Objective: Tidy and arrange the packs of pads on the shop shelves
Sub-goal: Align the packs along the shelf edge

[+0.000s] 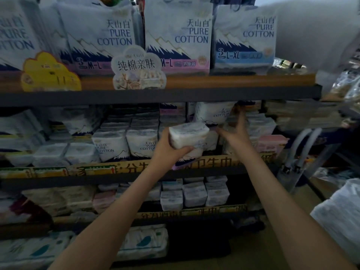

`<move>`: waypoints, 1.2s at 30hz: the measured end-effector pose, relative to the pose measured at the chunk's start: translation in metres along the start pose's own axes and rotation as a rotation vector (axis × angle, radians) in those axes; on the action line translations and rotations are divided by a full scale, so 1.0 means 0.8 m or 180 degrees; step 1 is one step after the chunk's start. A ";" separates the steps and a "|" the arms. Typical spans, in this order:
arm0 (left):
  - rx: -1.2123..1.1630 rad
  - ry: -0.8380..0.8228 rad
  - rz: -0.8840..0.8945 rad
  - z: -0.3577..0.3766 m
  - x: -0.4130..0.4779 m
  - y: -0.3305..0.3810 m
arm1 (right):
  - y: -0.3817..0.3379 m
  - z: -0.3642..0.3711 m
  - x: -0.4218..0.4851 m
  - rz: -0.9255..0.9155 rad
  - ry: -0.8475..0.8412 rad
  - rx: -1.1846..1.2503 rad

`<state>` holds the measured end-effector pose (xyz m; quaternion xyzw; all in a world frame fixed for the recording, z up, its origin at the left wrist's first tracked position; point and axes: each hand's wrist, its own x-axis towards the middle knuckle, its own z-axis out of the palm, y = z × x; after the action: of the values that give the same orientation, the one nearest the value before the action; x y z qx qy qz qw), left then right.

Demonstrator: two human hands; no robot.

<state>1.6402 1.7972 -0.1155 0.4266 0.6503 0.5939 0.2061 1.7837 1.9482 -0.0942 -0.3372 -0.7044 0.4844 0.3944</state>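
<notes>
Shop shelves [175, 96] fill the frame; at centre the left hand [165, 151] grips a white pad pack [188, 136], and the blurred right hand [235, 133] beside it seems open.

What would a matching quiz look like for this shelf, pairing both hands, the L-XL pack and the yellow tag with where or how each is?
Things:
1. left hand
2. right hand
3. L-XL pack
4. yellow tag

States:
a. blue band, standing on the top shelf
b. fingers spread, holding nothing
c. grips a white pack
d. on the top shelf's front edge, at the left

Pairs: 1-c, 2-b, 3-a, 4-d
</notes>
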 end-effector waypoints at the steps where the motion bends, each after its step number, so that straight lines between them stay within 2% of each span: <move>1: -0.0098 0.0076 -0.0058 -0.010 -0.003 -0.003 | -0.005 0.002 0.004 -0.0002 -0.0125 -0.0049; 10: -0.0919 0.1041 -0.0547 -0.075 -0.018 -0.010 | -0.007 0.000 0.018 0.0042 -0.0276 -0.0394; 13: -0.1046 0.1125 -0.0638 -0.086 -0.019 -0.013 | -0.010 0.011 0.020 0.0168 -0.0541 -0.0097; 16: -0.1044 0.1116 -0.0668 -0.089 -0.020 -0.012 | -0.012 0.020 0.023 0.0257 -0.0581 0.0068; 20: -0.1107 0.1066 -0.0709 -0.090 -0.020 -0.013 | -0.004 0.023 0.032 0.0302 -0.0129 0.0266; 25: -0.1168 0.0931 -0.0712 -0.083 -0.016 -0.006 | -0.006 0.038 0.048 0.0277 0.0264 -0.0388; 36: -0.1321 0.0858 -0.0837 -0.081 -0.018 -0.011 | -0.001 0.052 0.020 -0.0675 0.1016 -0.0501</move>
<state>1.5951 1.7473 -0.1138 0.2043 0.5861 0.7339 0.2761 1.7393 1.9443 -0.0992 -0.3634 -0.7002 0.3240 0.5221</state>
